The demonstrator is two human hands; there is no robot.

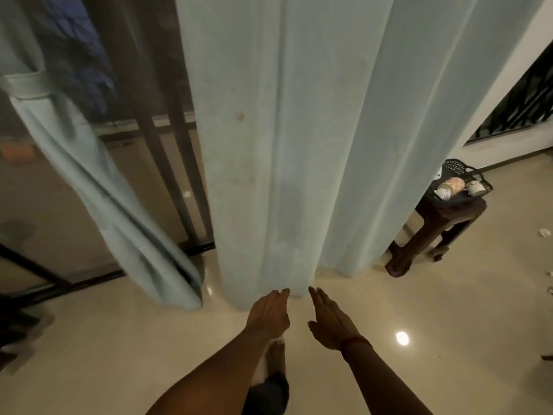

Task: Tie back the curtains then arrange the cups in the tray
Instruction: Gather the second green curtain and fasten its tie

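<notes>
A pale green curtain (299, 145) hangs loose straight ahead, its hem just above the floor. To the left, a second pale green curtain (89, 190) is gathered and bound by a fabric band (27, 85). My left hand (269, 313) and my right hand (332, 319) reach side by side toward the loose curtain's lower edge, fingers straight, fingertips at or near the hem, holding nothing. At the right a dark mesh tray (475, 175) sits on a stool and holds cups (453, 185), some lying on their sides.
The dark wooden stool (431, 235) stands right of the curtain. Behind the curtains are glass doors with a dark frame (167, 139). Glossy beige floor spreads around my feet. Small white scraps (543, 233) lie at the far right.
</notes>
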